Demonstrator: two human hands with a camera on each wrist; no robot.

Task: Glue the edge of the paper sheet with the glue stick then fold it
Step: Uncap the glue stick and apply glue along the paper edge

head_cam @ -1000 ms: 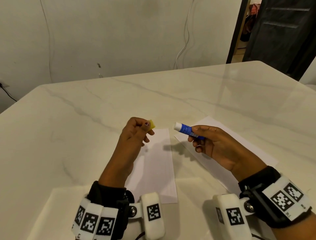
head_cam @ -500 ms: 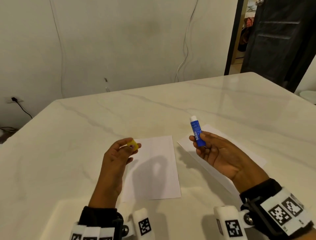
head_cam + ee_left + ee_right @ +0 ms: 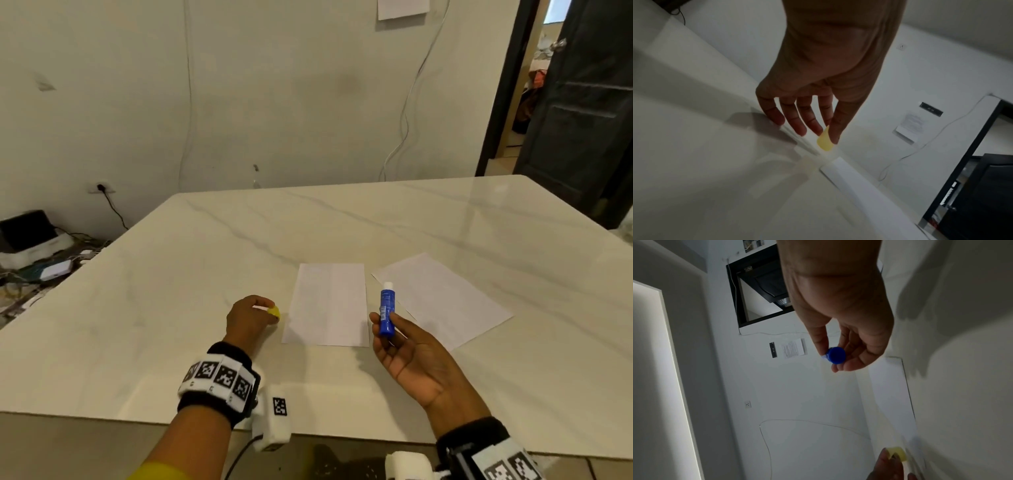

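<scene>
Head view. Right hand point(image 3: 416, 356) raised above the marble table point(image 3: 205, 274), thumb and fingers pinched on the lower half of the blue glue stick point(image 3: 387, 310); stick upright, uncapped, white tip on top. Left hand point(image 3: 248, 317) low at the table surface, fingertips pinched on the yellow cap point(image 3: 274, 313), just left of the folded paper sheet point(image 3: 329, 305). Folded sheet flat on the table, a crease along its length, between the two hands. Second paper sheet point(image 3: 445, 301) flat and angled to the right, partly behind the glue stick. Marker bands on both wrists. Dark door point(image 3: 582, 102) ajar at far right.

Left wrist view. Dim. Left hand point(image 3: 818, 81) with fingers extended downward, yellow cap point(image 3: 825, 142) held between thumb and forefinger tips, close over the table. Edge of white folded paper sheet point(image 3: 859, 183) just beyond the cap.

Right wrist view. Dim. Right hand point(image 3: 842, 313) clamped on the glue stick point(image 3: 836, 355), round blue base facing the camera. Yellow cap point(image 3: 897, 453) in the other hand's fingertips at bottom edge, next to the folded paper sheet point(image 3: 892, 394).
</scene>
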